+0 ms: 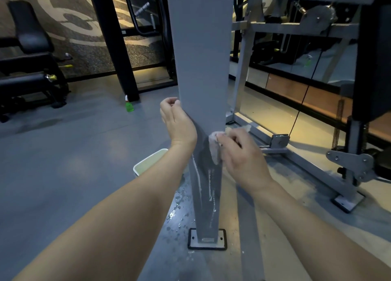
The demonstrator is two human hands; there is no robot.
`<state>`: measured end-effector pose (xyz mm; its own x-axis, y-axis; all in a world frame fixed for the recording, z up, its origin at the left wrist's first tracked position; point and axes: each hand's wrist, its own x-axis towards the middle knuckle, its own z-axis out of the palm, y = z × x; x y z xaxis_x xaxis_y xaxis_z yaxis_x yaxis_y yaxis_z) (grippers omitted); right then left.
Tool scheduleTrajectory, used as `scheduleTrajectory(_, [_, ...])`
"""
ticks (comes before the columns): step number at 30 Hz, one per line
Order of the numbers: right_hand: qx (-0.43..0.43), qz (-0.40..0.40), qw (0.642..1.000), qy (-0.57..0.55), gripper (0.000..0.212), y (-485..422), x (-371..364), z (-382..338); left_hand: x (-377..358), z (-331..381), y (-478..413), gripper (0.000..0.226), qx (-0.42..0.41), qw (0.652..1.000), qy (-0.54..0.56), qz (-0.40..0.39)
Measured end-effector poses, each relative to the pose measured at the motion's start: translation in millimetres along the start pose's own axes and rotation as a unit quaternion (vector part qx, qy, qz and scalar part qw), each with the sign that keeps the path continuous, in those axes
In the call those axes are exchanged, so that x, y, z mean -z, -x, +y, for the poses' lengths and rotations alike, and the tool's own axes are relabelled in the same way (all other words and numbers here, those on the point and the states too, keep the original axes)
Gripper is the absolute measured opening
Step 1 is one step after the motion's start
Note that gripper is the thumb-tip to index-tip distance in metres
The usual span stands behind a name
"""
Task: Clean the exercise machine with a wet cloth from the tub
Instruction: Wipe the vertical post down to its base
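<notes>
View from the head camera: wiping the grey upright post [203, 58] of the exercise machine. The right hand [243, 153] pinches a pale, bunched cloth [214, 149] and presses it against the post's front face, low down, where the metal looks darker and streaked with runs of water. The left hand [178, 122] steadies at the post's left edge, its fingers curled against that edge. The two hands are apart, one on each side of the post. The tub [148, 164] stands on the floor [74, 153] just behind the left forearm, with droplets [177, 204] scattered between it and the bolted base plate [207, 241]. A green spray bottle [129, 105] stands farther back. The cloth is probably soft, limp, light and dripping, so it is best held wadded in the palm. The post is rigid and fixed, and likely slick when wet.
</notes>
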<state>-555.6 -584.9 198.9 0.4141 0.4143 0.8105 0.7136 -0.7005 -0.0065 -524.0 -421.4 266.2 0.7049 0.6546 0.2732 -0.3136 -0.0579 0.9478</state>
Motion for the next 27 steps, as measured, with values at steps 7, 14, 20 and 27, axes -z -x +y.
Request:
scheduleTrajectory(7, [-0.048, 0.01, 0.997, -0.066, 0.014, 44, -34, -5, -7, -8, -1, 0.015, -0.043, 0.999, 0.018, 0.028])
scheduleTrajectory(14, [-0.046, -0.06, 0.996, -0.045, 0.03, 67, -36, -12, -5, -6, -2, 0.02, -0.029, 0.999, 0.011, 0.012])
scheduleTrajectory(20, [-0.08, -0.006, 0.996, -0.046, 0.015, 65, -46, -13, -5, -6, -3, 0.028, -0.044, 0.999, 0.005, 0.009])
scheduleTrajectory(27, [-0.056, -0.118, 0.99, -0.047, 0.044, 91, -63, -18, -2, -4, -1, 0.031, -0.063, 0.998, -0.022, 0.007])
